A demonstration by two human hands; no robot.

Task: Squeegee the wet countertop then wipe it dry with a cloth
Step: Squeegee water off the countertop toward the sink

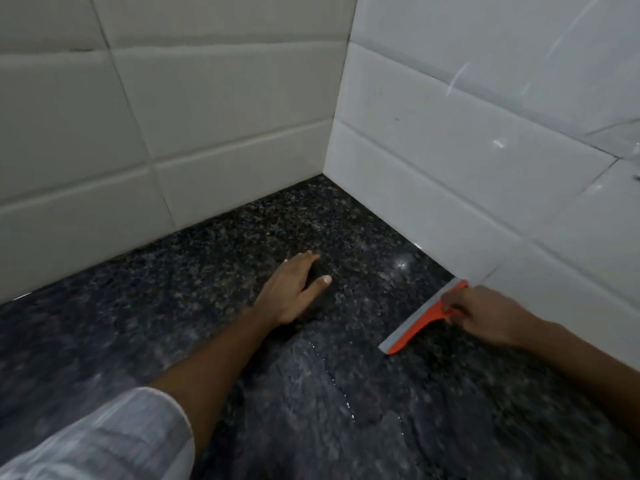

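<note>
A dark speckled granite countertop [214, 282] fills the lower part of the view, with a film of water and a thin wet line across its near half. My right hand [485, 317] grips the handle of an orange squeegee [420, 322], whose grey blade lies on the counter close to the right wall. My left hand [292, 292] rests flat on the counter with straight fingers, to the left of the squeegee and apart from it. No cloth is in view.
White tiled walls [450, 150] meet in a corner at the back of the counter and close it on the left and right. A pale striped sleeve [104, 441] covers my left upper arm at the bottom left.
</note>
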